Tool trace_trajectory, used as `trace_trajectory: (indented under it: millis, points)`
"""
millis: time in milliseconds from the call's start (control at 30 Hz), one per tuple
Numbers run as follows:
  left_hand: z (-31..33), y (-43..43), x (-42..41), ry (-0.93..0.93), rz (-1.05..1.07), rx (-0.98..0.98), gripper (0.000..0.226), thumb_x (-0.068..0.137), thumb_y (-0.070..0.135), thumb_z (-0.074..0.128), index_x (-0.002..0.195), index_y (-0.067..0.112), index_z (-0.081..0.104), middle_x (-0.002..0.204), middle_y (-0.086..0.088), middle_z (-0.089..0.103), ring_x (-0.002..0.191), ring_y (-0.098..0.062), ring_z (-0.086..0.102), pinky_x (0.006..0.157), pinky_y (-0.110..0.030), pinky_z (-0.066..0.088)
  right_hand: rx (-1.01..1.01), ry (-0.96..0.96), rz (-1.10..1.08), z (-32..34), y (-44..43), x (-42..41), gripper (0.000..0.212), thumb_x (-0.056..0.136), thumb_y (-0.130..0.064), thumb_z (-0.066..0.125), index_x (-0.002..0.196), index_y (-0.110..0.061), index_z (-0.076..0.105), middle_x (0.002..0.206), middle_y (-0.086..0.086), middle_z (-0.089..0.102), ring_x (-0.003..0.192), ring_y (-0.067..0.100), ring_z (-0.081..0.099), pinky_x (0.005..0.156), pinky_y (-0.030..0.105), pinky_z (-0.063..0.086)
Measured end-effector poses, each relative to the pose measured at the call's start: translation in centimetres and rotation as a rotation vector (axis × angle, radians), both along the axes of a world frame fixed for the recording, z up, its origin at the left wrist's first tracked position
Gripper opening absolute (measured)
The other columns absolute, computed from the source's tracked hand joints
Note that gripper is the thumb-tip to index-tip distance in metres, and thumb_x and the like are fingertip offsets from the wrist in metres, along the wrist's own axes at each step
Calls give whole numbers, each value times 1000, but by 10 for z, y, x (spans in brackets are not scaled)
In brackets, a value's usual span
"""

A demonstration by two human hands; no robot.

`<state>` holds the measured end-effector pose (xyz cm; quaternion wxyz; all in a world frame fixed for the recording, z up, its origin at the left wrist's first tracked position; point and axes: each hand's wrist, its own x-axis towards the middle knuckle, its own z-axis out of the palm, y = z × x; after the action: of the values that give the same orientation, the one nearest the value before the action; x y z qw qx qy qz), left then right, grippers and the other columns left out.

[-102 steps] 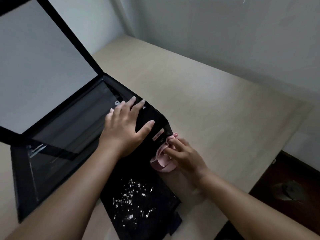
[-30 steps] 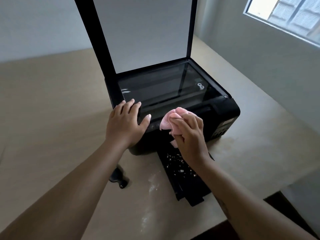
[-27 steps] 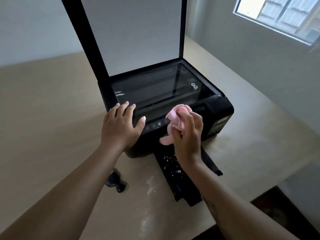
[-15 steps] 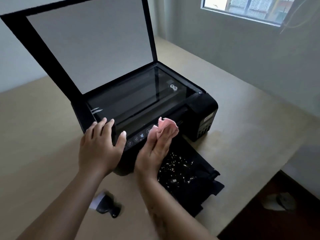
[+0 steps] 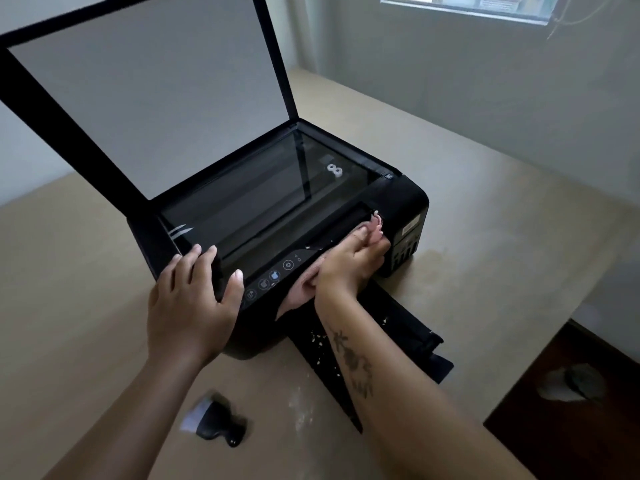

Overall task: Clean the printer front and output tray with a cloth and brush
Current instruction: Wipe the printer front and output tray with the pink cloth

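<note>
A black printer (image 5: 403, 206) stands on the tan table with its scanner lid (image 5: 145, 91) raised. My left hand (image 5: 194, 299) rests flat on the printer's front left corner, fingers straight, thumb over the front edge. My right hand (image 5: 349, 261) grips the pink cloth (image 5: 299, 294) and presses it against the right part of the front panel, just above the output tray (image 5: 405, 327). The tray sticks out toward me with white crumbs on it; my right forearm hides part of it. A small black brush (image 5: 213, 419) with white bristles lies on the table near me.
White dust (image 5: 301, 407) smears the table (image 5: 502, 244) beside the tray. The table's right edge drops to a dark floor (image 5: 571, 393) at lower right. Grey walls stand close behind the printer, with a window (image 5: 467, 3) at the top.
My right hand has slid the cloth rightward along the front panel toward the printer's right end. The left hand stays on the front left corner. My view has shifted a little.
</note>
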<state>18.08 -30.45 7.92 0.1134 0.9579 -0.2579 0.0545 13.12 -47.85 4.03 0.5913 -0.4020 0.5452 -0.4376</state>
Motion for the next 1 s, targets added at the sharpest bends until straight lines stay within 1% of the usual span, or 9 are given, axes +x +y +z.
trace_trajectory:
  millis: [67,200,300,467,600,700,800,867,1000]
  points:
    - [0,0,0,-6,6,0,74,85,63,26,146,23,40,156,-2,34,145,-25,22,116,-45,21,-4,-3,-3,-4,9,0,26,102,-29,41,115,-8,49,106,0,46,97,20,53,84,21,39]
    - [-1,1,1,-12,3,-3,74,85,63,26,145,22,41,155,-2,36,145,-25,23,115,-46,22,-112,-85,146,-17,51,-13,14,102,-26,41,113,-18,46,105,-17,47,96,-8,52,77,-2,35]
    - [-4,2,0,-18,-4,-2,74,86,65,24,145,23,41,155,-2,36,144,-25,23,115,-46,23,-212,-34,56,-7,20,-6,24,102,-24,43,119,-7,47,110,-10,44,91,-28,44,74,-9,30]
    - [-1,1,2,-8,-5,9,74,86,65,23,146,24,39,156,-1,34,146,-24,21,115,-47,22,66,-65,14,-13,16,0,28,103,-27,41,123,-8,48,111,-2,48,95,10,51,69,4,38]
    - [0,2,-1,0,0,12,74,85,65,24,146,24,39,157,-1,33,145,-24,21,114,-48,23,-205,-110,115,-8,63,-11,25,101,-29,45,125,-22,44,114,-19,40,103,-16,50,84,3,42]
    - [-1,2,-2,4,1,9,74,86,63,25,145,23,41,156,-2,34,145,-25,22,114,-48,23,-258,-90,39,2,43,1,29,100,-25,48,129,-21,46,125,-7,40,106,-11,50,92,9,42]
    - [3,-1,-2,8,-6,15,73,86,62,26,145,21,41,156,-3,34,145,-25,22,115,-48,22,72,-123,-110,-2,23,5,32,102,-23,44,133,-13,48,125,4,44,118,12,52,105,28,43]
    - [6,-3,-3,15,-10,21,73,86,61,27,146,21,40,157,-3,33,145,-25,21,115,-48,21,271,-161,-52,-9,41,3,34,103,-27,40,136,-20,46,124,2,41,120,20,52,107,38,43]
    - [6,-2,-3,7,-11,18,73,86,61,26,146,23,39,157,-2,32,145,-24,21,115,-48,22,-137,-106,8,6,91,-2,44,100,-34,40,143,-28,37,126,-17,32,120,-11,39,107,15,36]
